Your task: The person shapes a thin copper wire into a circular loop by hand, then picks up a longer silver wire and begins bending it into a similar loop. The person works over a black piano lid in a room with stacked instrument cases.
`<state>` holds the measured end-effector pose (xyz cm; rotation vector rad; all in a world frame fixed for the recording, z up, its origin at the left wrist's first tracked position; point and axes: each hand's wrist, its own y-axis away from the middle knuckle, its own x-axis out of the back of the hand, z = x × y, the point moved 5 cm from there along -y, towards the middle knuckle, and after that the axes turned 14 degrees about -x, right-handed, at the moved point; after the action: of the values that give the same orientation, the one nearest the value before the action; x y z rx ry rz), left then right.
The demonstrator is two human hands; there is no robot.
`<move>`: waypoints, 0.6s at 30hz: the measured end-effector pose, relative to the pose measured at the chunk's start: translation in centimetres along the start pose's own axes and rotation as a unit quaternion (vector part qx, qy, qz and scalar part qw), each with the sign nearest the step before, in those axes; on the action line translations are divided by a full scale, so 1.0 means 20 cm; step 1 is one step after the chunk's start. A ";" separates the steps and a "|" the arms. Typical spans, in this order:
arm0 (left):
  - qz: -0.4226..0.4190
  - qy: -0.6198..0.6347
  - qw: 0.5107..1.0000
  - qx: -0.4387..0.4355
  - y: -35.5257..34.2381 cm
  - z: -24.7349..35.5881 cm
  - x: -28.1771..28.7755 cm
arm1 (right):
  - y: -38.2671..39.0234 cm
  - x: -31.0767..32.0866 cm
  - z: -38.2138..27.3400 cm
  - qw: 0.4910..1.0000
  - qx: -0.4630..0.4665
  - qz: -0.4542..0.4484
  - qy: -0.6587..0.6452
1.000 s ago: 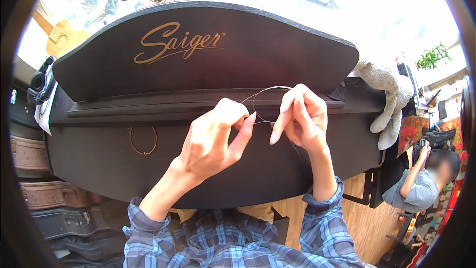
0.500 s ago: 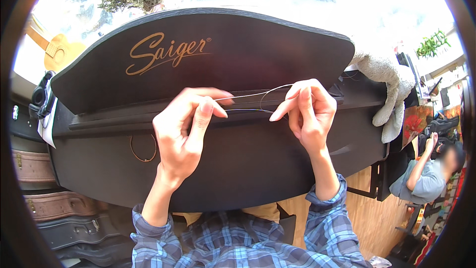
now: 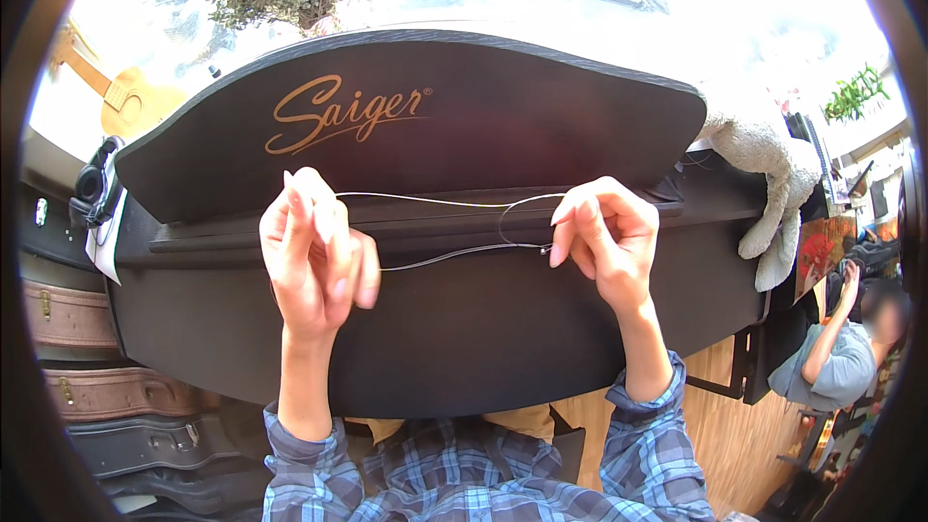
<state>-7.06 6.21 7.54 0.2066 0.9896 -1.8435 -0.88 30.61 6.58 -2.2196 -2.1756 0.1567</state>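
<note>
A thin silvery guitar string stretches in a loose loop between my two hands, in front of a black panel. My left hand has its fingers curled, with both strands running to it. The thumb and fingers of my right hand are pinched on the string's other side. A small curl stands off the strands near that hand. A tiny metal ball end shows beside the right fingertips. The hands are apart, above the black tabletop.
The upright black panel with gold lettering rises behind. A grey plush toy hangs at the right, headphones lie at the left. Instrument cases are stacked lower left; a small guitar leans behind. Another person sits far right.
My left hand has moved left and turned upright, drawing the strands wider apart. My right hand keeps its pinch. The thin ring on the tabletop is now out of sight.
</note>
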 end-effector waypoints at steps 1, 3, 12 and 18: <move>-0.018 -0.062 0.998 -0.008 0.00 0.02 0.01 | 0.00 0.01 0.00 1.000 0.000 0.014 -0.009; -0.044 -0.350 0.934 -0.062 0.00 0.08 0.03 | 0.00 0.04 0.00 0.999 0.003 0.045 -0.031; -0.047 -0.726 0.616 -0.301 0.03 0.21 -0.06 | 0.01 0.07 -0.03 0.995 0.045 0.083 0.030; -0.079 -0.721 0.630 -0.279 0.05 0.10 -0.08 | 0.01 0.04 -0.02 0.996 0.012 0.077 0.039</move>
<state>-4.92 5.77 9.28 -1.5614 0.2781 -1.0932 -0.71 31.39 6.88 -2.3372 -1.9533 0.0976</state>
